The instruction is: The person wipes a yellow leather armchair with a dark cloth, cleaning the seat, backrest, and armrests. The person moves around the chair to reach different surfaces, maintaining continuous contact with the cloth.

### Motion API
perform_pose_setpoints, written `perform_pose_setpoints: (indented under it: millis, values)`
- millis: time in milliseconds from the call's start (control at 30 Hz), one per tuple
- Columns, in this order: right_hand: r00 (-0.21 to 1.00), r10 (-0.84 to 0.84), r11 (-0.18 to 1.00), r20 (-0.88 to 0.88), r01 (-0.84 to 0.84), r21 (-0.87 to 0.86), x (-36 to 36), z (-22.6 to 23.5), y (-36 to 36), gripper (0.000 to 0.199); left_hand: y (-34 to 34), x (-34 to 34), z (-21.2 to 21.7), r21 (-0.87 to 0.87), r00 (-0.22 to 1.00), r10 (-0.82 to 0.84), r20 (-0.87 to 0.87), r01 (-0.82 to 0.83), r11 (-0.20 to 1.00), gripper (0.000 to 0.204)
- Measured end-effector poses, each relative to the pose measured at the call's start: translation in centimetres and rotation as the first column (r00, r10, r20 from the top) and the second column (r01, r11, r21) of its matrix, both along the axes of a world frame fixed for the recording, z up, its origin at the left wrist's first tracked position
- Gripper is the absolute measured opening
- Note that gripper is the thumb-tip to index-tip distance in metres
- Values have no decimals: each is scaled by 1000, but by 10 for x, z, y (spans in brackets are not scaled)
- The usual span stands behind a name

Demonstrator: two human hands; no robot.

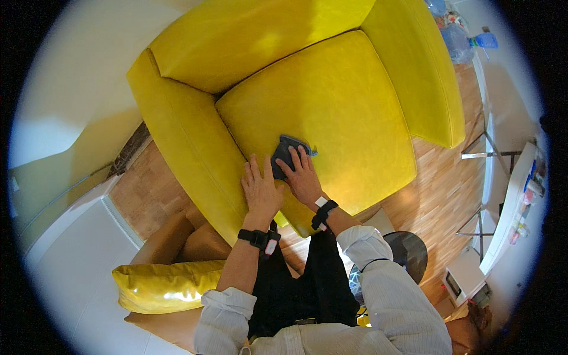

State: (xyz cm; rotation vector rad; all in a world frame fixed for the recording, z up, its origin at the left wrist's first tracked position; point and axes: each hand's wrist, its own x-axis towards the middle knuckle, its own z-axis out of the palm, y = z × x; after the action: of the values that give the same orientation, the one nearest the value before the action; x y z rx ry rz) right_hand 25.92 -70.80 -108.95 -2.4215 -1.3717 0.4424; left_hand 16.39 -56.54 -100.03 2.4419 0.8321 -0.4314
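Note:
A dark grey folded cloth [286, 148] lies on the yellow seat cushion [337, 100] of an armchair, near the cushion's front left part. A small bluish tab sticks out from its right side. My right hand [303, 180] rests on the cloth with its fingers spread over it. Just left of it, my left hand [262, 192] lies flat with its fingers stretched out, by the seam between the cushion and the left armrest [195, 142]. That hand holds nothing. Both wrists wear black bands.
Behind me on the left, a shiny yellow pillow [171, 287] lies on brown seating [171, 236]. A dark round seat [408, 254] stands close by my right arm. Clear plastic bottles [457, 42] are at the far right, and a white table [510, 207] with small items stands at the right.

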Motion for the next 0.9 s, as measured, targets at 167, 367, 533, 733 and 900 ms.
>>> perform_pose_setpoints:
  millis: [167,367,533,733,900]
  values:
    - [999,26,994,-34,-30,-104,-12,6,-52,67,-10,12,-33,-288,972,202,-124,-230,930,102]
    - [992,90,964,-92,-110,-242,-42,21,-159,65,-41,3,-91,-457,941,329,-82,-329,826,104]
    - [994,40,989,-104,-54,-140,-26,13,-125,68,-41,-2,-105,-496,922,374,-96,-370,785,104]
    - [997,-63,997,-43,65,37,13,-1,-37,64,-32,4,-103,-549,871,478,-112,-455,701,98]
    - [994,90,991,-70,-96,-90,-17,7,-77,57,-17,3,-107,-557,826,563,-23,-478,679,78]
